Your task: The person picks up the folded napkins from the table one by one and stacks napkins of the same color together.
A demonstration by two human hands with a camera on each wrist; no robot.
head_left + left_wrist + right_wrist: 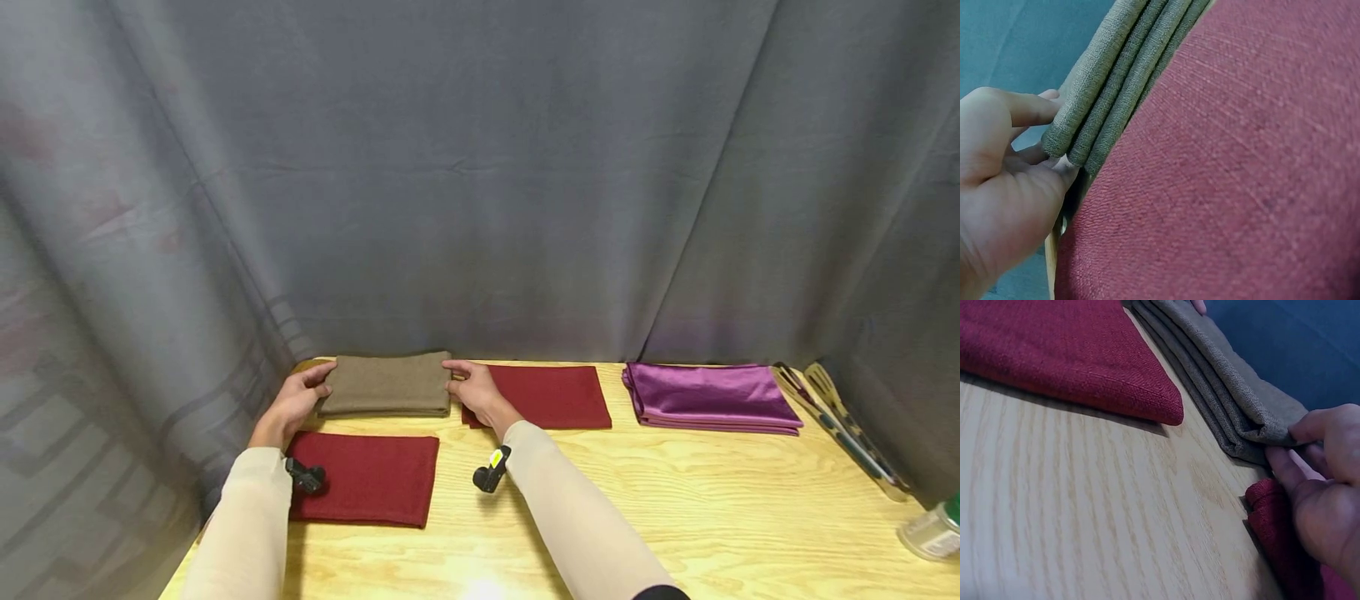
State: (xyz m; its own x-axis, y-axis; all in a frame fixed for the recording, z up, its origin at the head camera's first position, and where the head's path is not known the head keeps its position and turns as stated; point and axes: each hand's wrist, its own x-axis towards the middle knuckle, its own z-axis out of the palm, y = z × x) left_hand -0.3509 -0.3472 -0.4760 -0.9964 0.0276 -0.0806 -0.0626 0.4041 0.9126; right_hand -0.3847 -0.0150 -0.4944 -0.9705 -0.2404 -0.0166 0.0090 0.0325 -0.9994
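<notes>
A folded brown cloth (pixel 390 385) lies at the back left of the table, its stacked layers showing along the front edge. My left hand (pixel 295 402) pinches its left end, with fingers and thumb at the layered corner in the left wrist view. At the other end, my right hand (pixel 482 393) pinches the right corner; the right wrist view shows a finger over the upper layers (pixel 1260 419) and the thumb low at the side. Beneath my right wrist is part of a folded red cloth (pixel 555 397). Another folded red cloth (pixel 378 479) lies in front of the brown one, partly under my left forearm.
A shiny folded purple cloth (pixel 708 398) lies at the back right. Beside it are several long kitchen utensils (pixel 847 425), and a can with a green lid (pixel 932 533) stands at the right edge. Grey curtains (pixel 480 183) hang behind the wooden table (pixel 675 500).
</notes>
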